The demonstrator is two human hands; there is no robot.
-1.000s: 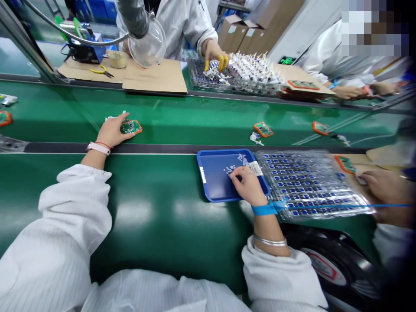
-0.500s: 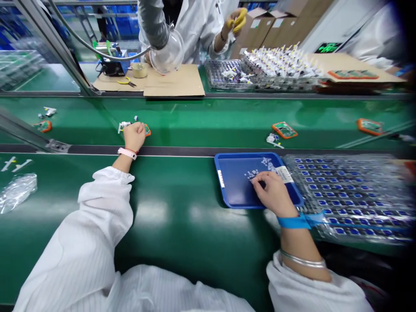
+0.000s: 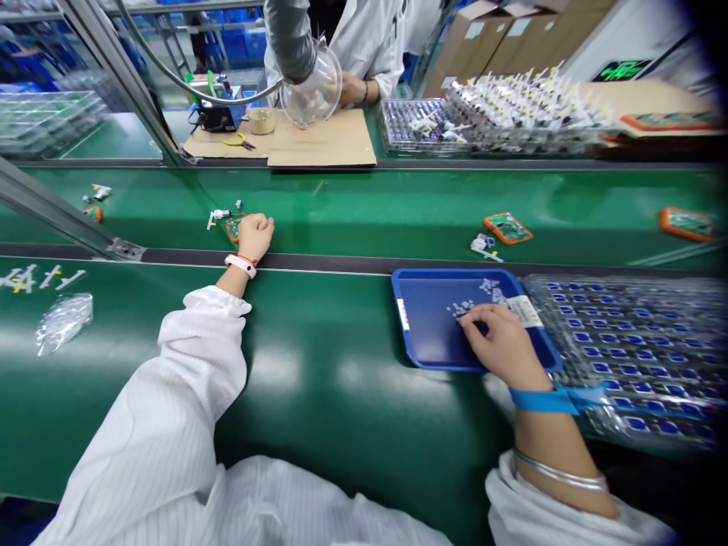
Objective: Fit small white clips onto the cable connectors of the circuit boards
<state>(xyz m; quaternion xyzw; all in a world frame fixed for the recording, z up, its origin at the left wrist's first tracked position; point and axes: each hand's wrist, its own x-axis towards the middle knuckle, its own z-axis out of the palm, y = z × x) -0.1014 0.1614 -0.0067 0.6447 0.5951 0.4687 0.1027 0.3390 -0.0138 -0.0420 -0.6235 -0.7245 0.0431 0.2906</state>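
Observation:
My left hand (image 3: 255, 236) is closed in a fist over the green belt, beside a circuit board in an orange frame (image 3: 233, 230) that it partly covers. Whatever lies inside the fist is hidden. Just left of that board are a white part with a stem (image 3: 219, 216) and a small blue-white piece (image 3: 239, 205). Over the blue tray (image 3: 424, 353), my right hand (image 3: 503, 345) has thumb and forefinger pinched together at the edge of a scatter of tiny translucent pieces (image 3: 462, 307). Anything between those fingertips is too small to make out.
Clear trays of blue-faced parts (image 3: 626, 353) stand right of the tray. Another orange-framed board (image 3: 508, 227) rides the belt. White T-shaped pieces (image 3: 51, 277) and a crumpled plastic bag (image 3: 65, 322) lie left. Across the belt, a co-worker sits behind a round magnifier (image 3: 312, 87).
The view has swung left. The board now shows left of my left fist instead of right of it. My right hand stays pinched over the tray. The co-worker's raised hand has come down.

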